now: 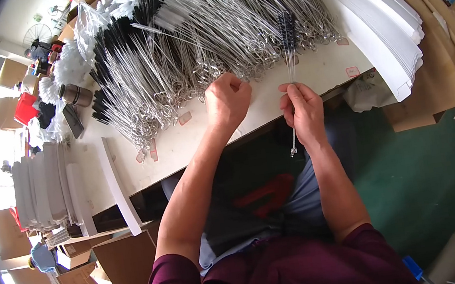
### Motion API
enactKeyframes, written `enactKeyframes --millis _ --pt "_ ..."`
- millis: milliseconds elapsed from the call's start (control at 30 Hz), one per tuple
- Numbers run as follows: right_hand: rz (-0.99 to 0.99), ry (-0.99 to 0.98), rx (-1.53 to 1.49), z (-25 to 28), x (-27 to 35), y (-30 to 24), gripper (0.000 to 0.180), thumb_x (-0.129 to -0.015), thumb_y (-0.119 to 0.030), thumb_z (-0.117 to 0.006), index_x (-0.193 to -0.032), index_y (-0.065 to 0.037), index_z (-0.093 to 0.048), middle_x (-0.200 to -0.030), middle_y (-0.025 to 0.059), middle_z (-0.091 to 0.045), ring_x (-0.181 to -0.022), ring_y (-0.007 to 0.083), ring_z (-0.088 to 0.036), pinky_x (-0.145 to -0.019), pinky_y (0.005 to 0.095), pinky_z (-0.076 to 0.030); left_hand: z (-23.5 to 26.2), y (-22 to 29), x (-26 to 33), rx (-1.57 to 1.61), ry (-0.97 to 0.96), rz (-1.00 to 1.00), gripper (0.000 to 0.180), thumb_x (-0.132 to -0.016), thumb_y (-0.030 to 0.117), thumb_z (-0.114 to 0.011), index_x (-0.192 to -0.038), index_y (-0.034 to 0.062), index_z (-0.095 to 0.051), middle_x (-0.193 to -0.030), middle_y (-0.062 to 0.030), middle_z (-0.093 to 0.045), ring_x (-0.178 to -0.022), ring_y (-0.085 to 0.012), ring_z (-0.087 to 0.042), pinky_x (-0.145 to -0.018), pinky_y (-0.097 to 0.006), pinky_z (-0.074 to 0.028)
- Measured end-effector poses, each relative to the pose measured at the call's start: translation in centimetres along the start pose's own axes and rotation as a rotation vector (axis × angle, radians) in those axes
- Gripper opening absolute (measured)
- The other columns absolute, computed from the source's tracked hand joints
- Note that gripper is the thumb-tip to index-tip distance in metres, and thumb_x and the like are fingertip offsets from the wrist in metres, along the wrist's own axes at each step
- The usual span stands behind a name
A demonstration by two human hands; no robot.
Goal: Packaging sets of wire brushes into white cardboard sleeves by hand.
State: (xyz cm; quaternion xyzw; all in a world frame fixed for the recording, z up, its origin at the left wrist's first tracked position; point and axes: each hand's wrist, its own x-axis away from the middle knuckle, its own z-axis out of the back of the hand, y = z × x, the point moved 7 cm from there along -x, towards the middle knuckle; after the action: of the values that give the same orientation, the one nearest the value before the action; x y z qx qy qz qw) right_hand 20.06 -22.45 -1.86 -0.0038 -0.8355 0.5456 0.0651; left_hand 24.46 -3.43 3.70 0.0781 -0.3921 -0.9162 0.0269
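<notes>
My right hand (305, 111) is closed round the thin wire stems of a small bunch of black-bristled tube brushes (288, 32). Their bristles point away from me, and the looped wire ends hang below my fingers. My left hand (228, 101) is curled at the near edge of a wide pile of tube brushes (198, 48), beside their looped ends. Whatever its fingers grip, if anything, is hidden from view. Brushes in the pile have steel wire stems, with black bristles at the left and pale ones further over.
White flat cartons (376, 25) are stacked at the table's right end, and more white cartons (43, 186) stand at the left. A narrow white strip (118, 185) overhangs the near edge. A brown bottle (76, 95) stands beside the pile. Small labels (185, 118) lie on the table (267, 93).
</notes>
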Motion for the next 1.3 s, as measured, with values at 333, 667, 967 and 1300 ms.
enactKeyframes --millis 333,667,967,1300 --pt "0.023 -0.016 0.033 -0.3 -0.2 -0.4 0.029 -0.11 -0.024 -0.053 -0.106 0.0 -0.068 -0.07 0.0033 -0.062 -0.046 0.0054 -0.046 -0.041 0.0225 -0.033 1.4 -0.4 0.4 0.118 0.023 -0.08 0.01 -0.084 0.007 -0.065 -0.082 -0.0032 -0.067 -0.066 -0.0077 -0.069 -0.059 -0.0116 -0.067 -0.059 -0.028 -0.054" --pt "0.068 -0.211 -0.024 -5.3 -2.7 -2.9 0.029 -0.11 -0.021 -0.05 -0.102 0.003 -0.065 -0.082 0.0097 -0.07 -0.063 0.0148 -0.067 -0.052 0.0282 -0.052 3.7 3.7 0.6 0.143 0.084 -0.185 0.01 -0.081 0.007 -0.068 -0.085 -0.0026 -0.068 -0.074 -0.0092 -0.071 -0.072 -0.0121 -0.07 -0.067 -0.03 -0.055" --pt "-0.017 -0.267 0.313 -9.7 -5.9 -7.2 0.027 -0.103 -0.017 -0.052 -0.09 0.002 -0.065 -0.08 0.0069 -0.067 -0.065 0.0111 -0.062 -0.059 0.0287 -0.051 7.1 7.8 0.4 0.15 0.166 -0.268 0.022 -0.078 0.015 -0.081 -0.076 -0.0009 -0.066 -0.079 -0.0151 -0.067 -0.067 -0.0262 -0.066 -0.062 -0.038 -0.054" --pt "-0.038 -0.416 0.093 -11.7 -10.8 -4.1 0.023 -0.101 -0.018 -0.056 -0.094 0.003 -0.064 -0.094 0.013 -0.068 -0.084 0.0198 -0.067 -0.073 0.0337 -0.056 7.6 9.9 1.7 0.089 0.16 -0.455 0.006 -0.078 -0.003 -0.069 -0.083 -0.0011 -0.066 -0.088 -0.011 -0.068 -0.077 -0.0195 -0.07 -0.07 -0.031 -0.062"
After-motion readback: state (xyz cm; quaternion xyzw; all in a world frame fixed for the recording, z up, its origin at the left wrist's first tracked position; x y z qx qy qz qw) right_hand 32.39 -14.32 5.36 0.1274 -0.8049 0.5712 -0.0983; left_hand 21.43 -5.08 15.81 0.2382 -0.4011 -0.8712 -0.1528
